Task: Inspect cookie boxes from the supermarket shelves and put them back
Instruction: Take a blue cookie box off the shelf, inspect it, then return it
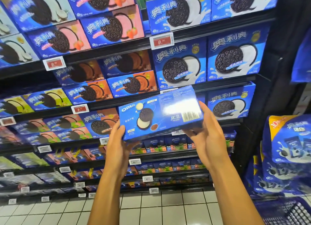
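Presently, head view, single moment.
Held item: blue Oreo box, back panel toward camera, barcode near its right end, tilted with right end higher; off the shelves, in the air in front of the lower right part of the shelving unit.
Left hand: under and against the box's lower left corner, thumb on the left end, fingers curled beneath; grips the box.
Right hand: at the box's right end, thumb up along the right edge beside the barcode, fingers wrapped below the underside; grips the box.
Shelf behind box: classic white-cream Oreo boxes standing face out at the right end of that shelf, just beyond the right hand.
Upper right shelves: more white-cream boxes in rows, face out.
Upper left shelves: pink strawberry boxes; below them brown chocolate boxes; green-faced boxes toward the left edge.
Price tags: red-and-white labels on shelf front edges, digits partly legible as 9-something.
Low shelves: smaller packs, print too blurred to read.
Right margin: stacked blue Oreo multipack bags, well apart from the shelving's right edge.
Floor: white tiles beneath both forearms.
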Demonstrator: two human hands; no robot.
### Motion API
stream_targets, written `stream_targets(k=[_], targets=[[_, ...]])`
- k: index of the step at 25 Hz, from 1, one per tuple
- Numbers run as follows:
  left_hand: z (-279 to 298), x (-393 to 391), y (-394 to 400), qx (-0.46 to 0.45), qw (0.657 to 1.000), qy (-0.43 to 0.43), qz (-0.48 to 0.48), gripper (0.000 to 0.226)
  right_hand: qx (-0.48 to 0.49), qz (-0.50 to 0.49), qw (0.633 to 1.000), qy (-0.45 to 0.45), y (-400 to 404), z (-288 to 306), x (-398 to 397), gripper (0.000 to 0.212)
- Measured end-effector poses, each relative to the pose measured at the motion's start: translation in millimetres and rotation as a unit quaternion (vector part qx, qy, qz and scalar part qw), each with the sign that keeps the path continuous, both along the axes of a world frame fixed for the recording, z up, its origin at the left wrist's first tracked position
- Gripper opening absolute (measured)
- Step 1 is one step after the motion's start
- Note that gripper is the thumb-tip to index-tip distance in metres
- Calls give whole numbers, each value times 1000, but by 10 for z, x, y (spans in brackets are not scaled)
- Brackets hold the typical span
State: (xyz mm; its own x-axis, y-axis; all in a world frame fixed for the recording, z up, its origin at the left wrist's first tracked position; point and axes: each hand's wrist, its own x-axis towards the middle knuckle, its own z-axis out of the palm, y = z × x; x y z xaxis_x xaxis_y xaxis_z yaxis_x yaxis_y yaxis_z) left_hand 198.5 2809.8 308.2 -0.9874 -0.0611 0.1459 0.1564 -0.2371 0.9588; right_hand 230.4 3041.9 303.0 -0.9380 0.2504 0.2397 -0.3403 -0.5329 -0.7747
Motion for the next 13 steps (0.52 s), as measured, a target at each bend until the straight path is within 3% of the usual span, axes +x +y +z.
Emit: stream_targets(k=[5,9,13], targets=[[80,20,-82,32,996,64,-44,46,-34,15,999,20,-18,-99,5,54],[157,32,-62,1,995,74,-60,41,-37,-9,999,24,-43,-72,10,59],[303,61,59,-128,985,23,117,35,22,-85,995,40,-137,21,22,52]])
